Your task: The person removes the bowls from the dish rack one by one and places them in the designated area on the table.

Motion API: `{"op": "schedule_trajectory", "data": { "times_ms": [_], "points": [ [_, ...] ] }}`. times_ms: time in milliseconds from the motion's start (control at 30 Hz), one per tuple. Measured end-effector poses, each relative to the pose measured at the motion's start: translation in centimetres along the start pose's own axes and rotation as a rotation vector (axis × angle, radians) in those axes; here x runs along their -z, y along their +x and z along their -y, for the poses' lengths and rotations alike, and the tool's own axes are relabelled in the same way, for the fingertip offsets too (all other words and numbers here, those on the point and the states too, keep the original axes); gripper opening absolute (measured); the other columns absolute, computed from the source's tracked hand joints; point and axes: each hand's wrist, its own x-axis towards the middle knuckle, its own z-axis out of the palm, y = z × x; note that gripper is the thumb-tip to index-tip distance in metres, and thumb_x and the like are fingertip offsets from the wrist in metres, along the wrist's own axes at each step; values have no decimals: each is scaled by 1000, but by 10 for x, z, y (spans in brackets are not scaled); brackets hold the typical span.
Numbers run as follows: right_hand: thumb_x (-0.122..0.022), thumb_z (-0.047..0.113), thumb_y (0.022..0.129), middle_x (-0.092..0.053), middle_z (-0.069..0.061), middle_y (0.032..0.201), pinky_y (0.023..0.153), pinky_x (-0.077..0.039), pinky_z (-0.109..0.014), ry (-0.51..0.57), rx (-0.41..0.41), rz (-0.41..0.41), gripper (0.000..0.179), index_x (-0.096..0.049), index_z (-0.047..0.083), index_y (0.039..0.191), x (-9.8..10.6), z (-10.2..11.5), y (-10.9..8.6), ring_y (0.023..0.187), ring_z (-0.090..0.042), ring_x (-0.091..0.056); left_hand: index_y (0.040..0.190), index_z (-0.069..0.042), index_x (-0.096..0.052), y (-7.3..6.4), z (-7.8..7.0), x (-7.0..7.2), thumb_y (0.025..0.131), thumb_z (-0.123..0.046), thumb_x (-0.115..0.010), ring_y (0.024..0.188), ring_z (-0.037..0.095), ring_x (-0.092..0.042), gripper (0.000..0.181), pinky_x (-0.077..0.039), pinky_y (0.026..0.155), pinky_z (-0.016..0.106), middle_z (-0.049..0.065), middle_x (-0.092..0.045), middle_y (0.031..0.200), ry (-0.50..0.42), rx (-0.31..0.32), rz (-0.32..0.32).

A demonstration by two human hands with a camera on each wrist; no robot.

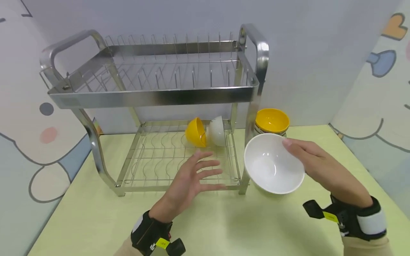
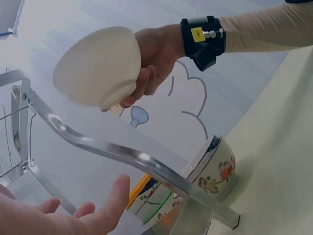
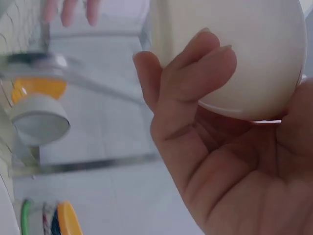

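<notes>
My right hand (image 1: 323,170) grips a white bowl (image 1: 273,163) by its rim, thumb over the edge and fingers under the outside. The bowl is in the air right of the rack, its inside facing the head view; the right wrist view shows fingers curled against its outer wall (image 3: 234,58). My left hand (image 1: 192,177) hovers with fingers spread in front of the lower shelf, holding nothing. On that shelf of the metal dish rack (image 1: 153,97), a yellow bowl (image 1: 194,133) and a white bowl (image 1: 217,131) stand on edge at the right end.
Behind the held bowl, right of the rack, a stack of bowls has a yellow one (image 1: 272,121) on top; the left wrist view shows a flower-patterned bowl (image 2: 215,176) there. The rack's upper tier overhangs the lower shelf. Painted walls flank the pale green table (image 1: 96,217).
</notes>
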Motion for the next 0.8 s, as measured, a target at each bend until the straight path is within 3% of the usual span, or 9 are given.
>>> {"op": "schedule_trajectory", "data": {
  "times_ms": [167,300,467,567,800],
  "points": [
    [-32,40,103,-58,-14,115,79,-51,-33,-24,-16,-68,42,-51,13,130,30,-13,-8,95,-30,-57,134,-5,-36,4,-4,15,102,-39,-34,117,42,-43,46,-46,87,59,26,-37,133,62,-27,-62],
    [-32,39,104,-52,-11,122,80,-49,-23,-72,-52,-71,43,-47,12,134,54,-34,-10,100,-27,-54,131,-5,-38,8,-8,25,101,-43,-37,116,43,-43,48,-46,87,57,26,-37,132,96,-57,-97],
    [-37,44,101,-47,-9,130,93,-42,-43,-128,-129,-26,49,-39,11,137,65,-63,3,109,-28,-50,134,0,-34,19,-16,36,100,-45,-38,115,41,-44,57,-45,91,54,30,-36,131,166,-58,-179],
    [-41,44,100,-52,-15,122,89,-41,-52,-163,-134,2,48,-43,9,131,66,-79,11,103,-30,-53,136,1,-33,29,-22,43,99,-48,-39,113,37,-47,62,-44,93,53,30,-37,131,270,-44,-230],
    [-49,39,98,-59,-18,87,63,-50,-42,-240,-68,-16,33,-56,6,101,66,-106,31,66,-32,-59,133,-3,-35,61,-27,72,92,-62,-41,113,36,-48,72,-46,91,50,24,-42,129,583,-58,-369]
  ]
}}
